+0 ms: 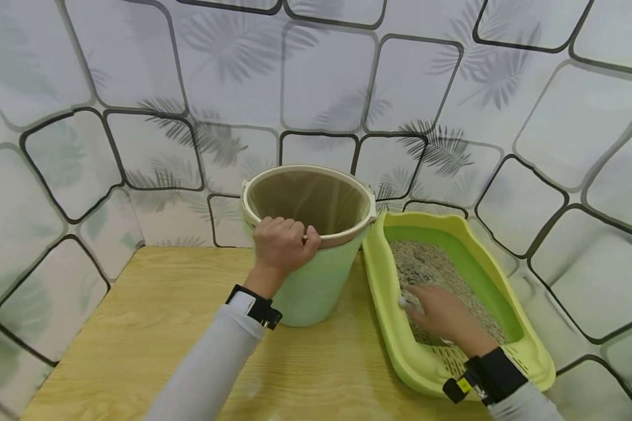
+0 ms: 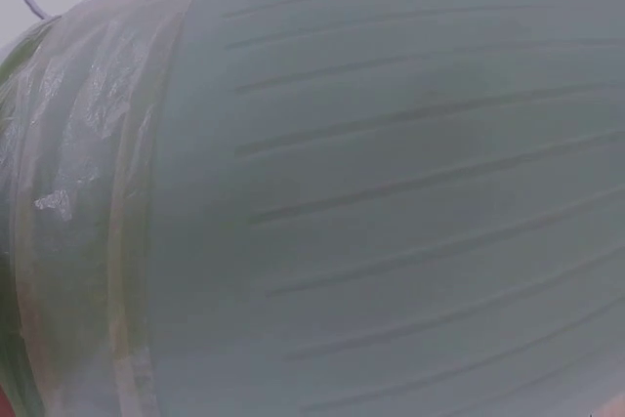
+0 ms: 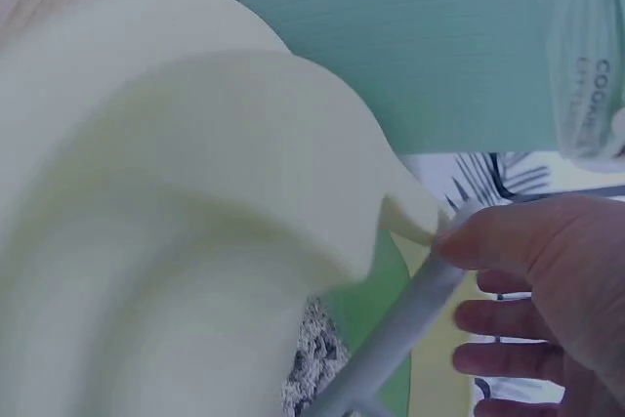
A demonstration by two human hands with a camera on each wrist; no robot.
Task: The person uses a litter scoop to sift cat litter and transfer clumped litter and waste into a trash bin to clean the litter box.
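My left hand [image 1: 284,242] grips the near rim of a pale green trash bin [image 1: 308,292], thumb at the right and knuckles up. A translucent bag lines the bin, its edge folded down over the outside, and the ribbed wall [image 2: 410,173] fills the left wrist view. Over the litter box [image 1: 381,304], my right hand [image 1: 447,313] holds a litter scoop by its grey handle [image 3: 400,329]. The thumb lies against the handle's end in the right wrist view. Grey-brown litter [image 1: 426,263] covers the box floor; the scoop's head is hidden from view.
Bin and box stand side by side on a wood-grain table [image 1: 189,327]. Behind and around them hangs a patterned white backdrop [image 1: 232,70] with dark outlines and leaf prints. The box's yellow-green wall curves up high along its sides.
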